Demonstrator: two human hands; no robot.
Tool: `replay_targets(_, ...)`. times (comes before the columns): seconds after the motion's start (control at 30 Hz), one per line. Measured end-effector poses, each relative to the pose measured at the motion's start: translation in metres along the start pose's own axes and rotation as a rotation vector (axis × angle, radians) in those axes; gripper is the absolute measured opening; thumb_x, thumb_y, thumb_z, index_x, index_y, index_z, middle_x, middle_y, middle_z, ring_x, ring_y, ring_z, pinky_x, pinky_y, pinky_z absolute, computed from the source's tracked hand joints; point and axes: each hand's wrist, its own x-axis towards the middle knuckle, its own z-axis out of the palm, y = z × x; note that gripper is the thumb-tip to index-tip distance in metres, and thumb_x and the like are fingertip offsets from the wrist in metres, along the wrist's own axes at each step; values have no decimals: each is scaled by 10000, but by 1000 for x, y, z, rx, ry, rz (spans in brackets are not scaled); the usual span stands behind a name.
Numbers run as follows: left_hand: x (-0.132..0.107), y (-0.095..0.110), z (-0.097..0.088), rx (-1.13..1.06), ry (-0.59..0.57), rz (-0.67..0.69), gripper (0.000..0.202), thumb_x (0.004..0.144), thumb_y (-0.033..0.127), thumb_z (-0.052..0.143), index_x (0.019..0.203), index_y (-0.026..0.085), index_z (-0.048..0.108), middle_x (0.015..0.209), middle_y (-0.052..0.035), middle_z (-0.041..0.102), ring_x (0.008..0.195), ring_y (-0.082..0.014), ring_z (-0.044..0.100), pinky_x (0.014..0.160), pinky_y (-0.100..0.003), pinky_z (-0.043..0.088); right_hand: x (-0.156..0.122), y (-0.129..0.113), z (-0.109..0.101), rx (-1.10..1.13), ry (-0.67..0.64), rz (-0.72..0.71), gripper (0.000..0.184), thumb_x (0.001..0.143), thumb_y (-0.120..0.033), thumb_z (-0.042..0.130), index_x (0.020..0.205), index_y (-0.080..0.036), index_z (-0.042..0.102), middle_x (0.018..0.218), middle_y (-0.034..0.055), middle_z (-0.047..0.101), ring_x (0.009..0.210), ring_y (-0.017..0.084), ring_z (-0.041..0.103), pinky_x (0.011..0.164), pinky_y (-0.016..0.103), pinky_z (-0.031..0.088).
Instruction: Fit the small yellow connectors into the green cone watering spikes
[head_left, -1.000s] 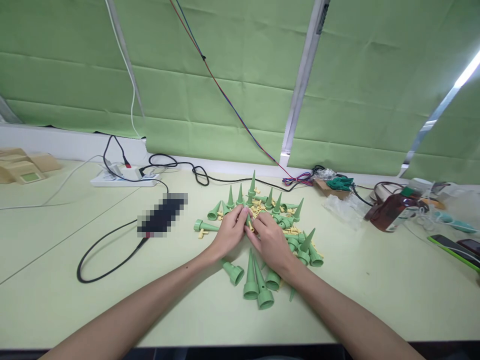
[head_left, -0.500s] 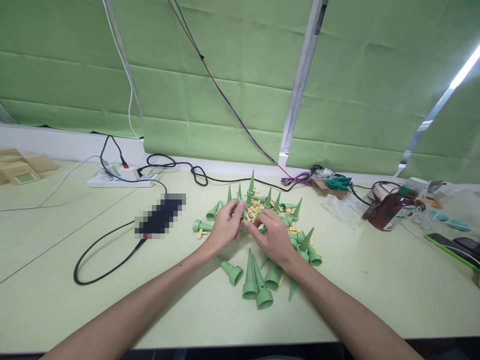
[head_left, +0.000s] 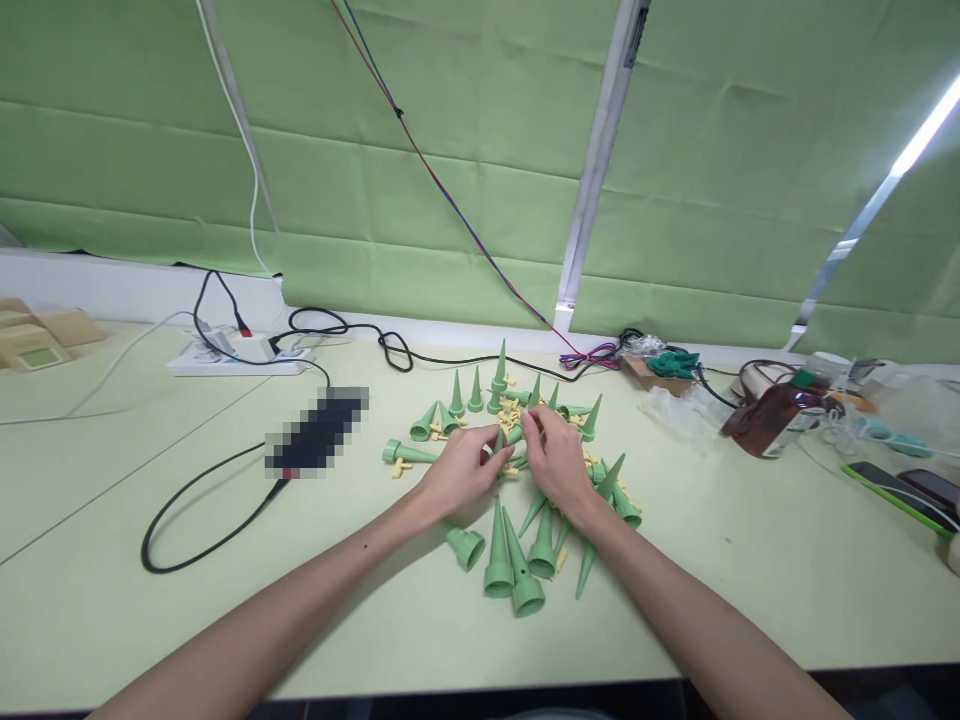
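My left hand [head_left: 466, 465] is closed around a green cone-shaped plastic spike [head_left: 514, 434], held above the pile in the middle of the table. At the wide end of that spike, the fingers of my right hand [head_left: 556, 458] are pinched together against it; their exact grip is partly hidden. Small yellow plastic valves [head_left: 510, 408] lie heaped just beyond my hands. Several more green spikes surround them, some upright like the spike [head_left: 475, 390] at the back, others on their sides. Two spikes [head_left: 498, 560] are close together nearer the front edge.
To the left are a pixelated dark device [head_left: 319, 432] with a black cable and a white power strip [head_left: 236, 360]. On the right stand a brown bottle [head_left: 776, 420], a plastic bag [head_left: 686, 418] and a green-edged phone [head_left: 896, 495]. Cables run along the back wall.
My left hand has lowered slightly and turned, tilting the spike. My right hand has shifted up to the spike's wide end. The view has moved a little.
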Motion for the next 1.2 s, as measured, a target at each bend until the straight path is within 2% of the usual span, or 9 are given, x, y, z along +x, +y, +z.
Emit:
replay_targets(0.23, 2, -3, 0, 162, 113, 72, 342, 905, 439, 503, 667, 193, 506, 622, 8, 579, 551, -155, 523, 577, -275, 380, -1, 3, 2, -11, -33, -15, 220, 990, -268, 381, 859, -195, 541, 826, 48, 626, 733, 183, 570, 654, 282, 393)
replay_targets(0.3, 2, 1, -3, 136, 133, 69, 394, 948, 466, 411, 684, 191, 510, 626, 5, 573, 564, -155, 521, 592, -278, 385, -1, 4, 2, -17, -39, -17, 220, 989, -267, 380, 854, -195, 537, 817, 46, 621, 731, 185, 566, 661, 286, 393)
replay_targets(0.4, 4, 3, -12, 58, 200, 46, 464, 1002, 427, 240, 816, 184, 588, 691, -16, 625, 583, -155, 547, 633, -286, 420, -1, 5, 3, -24, -41, -14, 226, 989, -262, 371, 850, -196, 535, 803, 44, 614, 721, 186, 559, 658, 289, 390)
replay_targets(0.47, 7, -1, -18, 59, 265, 27, 426, 997, 408, 263, 896, 185, 613, 787, -29, 668, 602, -150, 571, 660, -283, 437, -1, 5, 3, -26, -43, -10, 231, 990, -258, 365, 846, -197, 535, 784, 39, 608, 713, 186, 555, 650, 287, 388)
replay_targets(0.57, 14, -16, -26, 166, 305, 16, 252, 933, 357, 428, 944, 191, 618, 876, -38, 694, 640, -160, 595, 652, -276, 438, -1, 4, 2, -34, -50, -3, 242, 992, -259, 360, 831, -200, 530, 750, 30, 595, 700, 185, 550, 644, 285, 389)
replay_targets(0.73, 19, -37, -27, 331, 168, -8, 217, 875, 286, 492, 965, 190, 664, 962, -85, 714, 815, -235, 642, 712, -318, 454, -1, 3, 2, -19, -97, 16, 249, 1001, -263, 350, 834, -203, 524, 715, 18, 583, 650, 174, 543, 621, 273, 386)
replay_targets(0.93, 16, -44, -23, 412, 87, 11, 320, 902, 230, 424, 1136, 192, 639, 1166, -110, 675, 1063, -283, 616, 839, -355, 464, -2, 3, 3, 14, -150, 4, 268, 1007, -249, 331, 808, -204, 503, 710, 15, 590, 645, 169, 560, 640, 265, 391)
replay_targets(1.03, 16, -47, -25, 440, 79, -6, 349, 917, 224, 385, 1183, 187, 607, 1162, -119, 671, 1050, -288, 621, 825, -356, 459, -2, 2, 4, 26, -159, 5, 270, 1008, -250, 332, 802, -203, 502, 714, 16, 598, 652, 170, 569, 643, 264, 392)
replay_targets(1.2, 17, -47, -26, 407, 46, -4, 313, 929, 250, 368, 1089, 199, 632, 969, -96, 701, 886, -262, 641, 718, -316, 438, -2, 0, 3, 70, -178, 8, 266, 1009, -243, 334, 817, -200, 513, 728, 14, 622, 662, 165, 588, 659, 266, 400)
